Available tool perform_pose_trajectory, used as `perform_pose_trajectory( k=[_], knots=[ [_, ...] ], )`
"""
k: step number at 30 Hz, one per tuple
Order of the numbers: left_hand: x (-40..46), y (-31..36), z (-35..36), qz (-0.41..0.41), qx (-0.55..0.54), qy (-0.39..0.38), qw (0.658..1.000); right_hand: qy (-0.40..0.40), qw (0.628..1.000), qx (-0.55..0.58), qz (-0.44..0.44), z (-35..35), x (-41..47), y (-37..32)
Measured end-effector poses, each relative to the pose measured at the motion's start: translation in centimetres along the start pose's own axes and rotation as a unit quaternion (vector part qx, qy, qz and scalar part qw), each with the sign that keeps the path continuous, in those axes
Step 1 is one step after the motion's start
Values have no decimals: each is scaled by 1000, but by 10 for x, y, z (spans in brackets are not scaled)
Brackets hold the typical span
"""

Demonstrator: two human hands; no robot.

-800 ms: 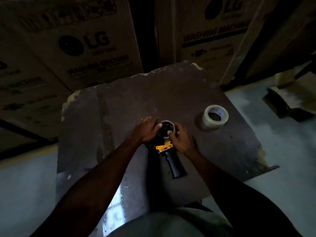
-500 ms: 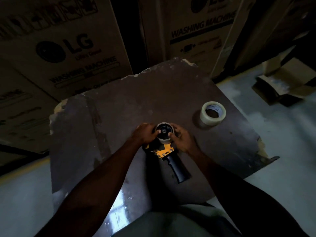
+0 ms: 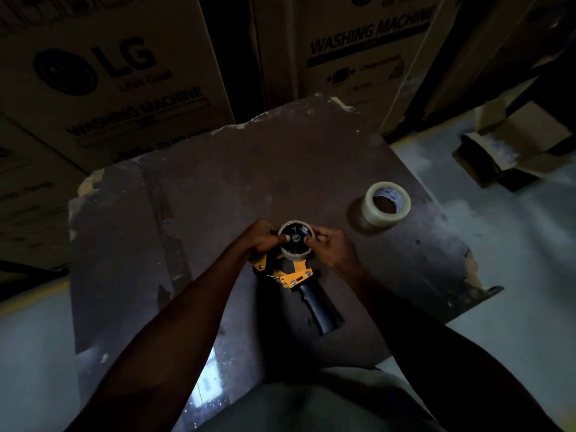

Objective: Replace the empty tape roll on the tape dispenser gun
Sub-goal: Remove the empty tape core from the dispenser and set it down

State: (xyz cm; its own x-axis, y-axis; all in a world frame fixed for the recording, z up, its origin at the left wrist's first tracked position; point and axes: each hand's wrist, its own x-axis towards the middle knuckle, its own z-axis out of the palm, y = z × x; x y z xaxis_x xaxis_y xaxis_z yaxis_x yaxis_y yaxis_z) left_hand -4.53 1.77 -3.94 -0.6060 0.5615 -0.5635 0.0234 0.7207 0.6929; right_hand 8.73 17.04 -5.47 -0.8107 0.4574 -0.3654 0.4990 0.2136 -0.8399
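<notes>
Hands meet at the table's point(image 3: 218, 188) centre: left hand point(image 3: 260, 238) and right hand point(image 3: 332, 247) pinch the empty roll point(image 3: 294, 252) on the tape gun point(image 3: 299, 279). Fresh tape point(image 3: 386, 203) lies at two o'clock.

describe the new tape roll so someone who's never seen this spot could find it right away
Find the dark worn board in front of the washing machine boxes. Near its right edge the full tape roll lies flat, alone and untouched. It is pale and translucent, unlike the thin empty core on the yellow dispenser gun.
</notes>
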Motion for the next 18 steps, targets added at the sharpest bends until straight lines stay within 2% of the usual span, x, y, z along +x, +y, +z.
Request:
perform_pose_trajectory(
  k=[5, 13, 18],
  knots=[
    [3, -2, 4, -10, -26, 12, 1000, 11, 1000, -18, -10, 2, 3, 6],
    [5, -1, 9, -38, -13, 58, 998, 26, 999, 46, 12, 7, 8, -4],
    [2, -4, 5, 3, -16, 51, 999, 27, 988, 127, 82, 9, 4, -10]
  ],
)
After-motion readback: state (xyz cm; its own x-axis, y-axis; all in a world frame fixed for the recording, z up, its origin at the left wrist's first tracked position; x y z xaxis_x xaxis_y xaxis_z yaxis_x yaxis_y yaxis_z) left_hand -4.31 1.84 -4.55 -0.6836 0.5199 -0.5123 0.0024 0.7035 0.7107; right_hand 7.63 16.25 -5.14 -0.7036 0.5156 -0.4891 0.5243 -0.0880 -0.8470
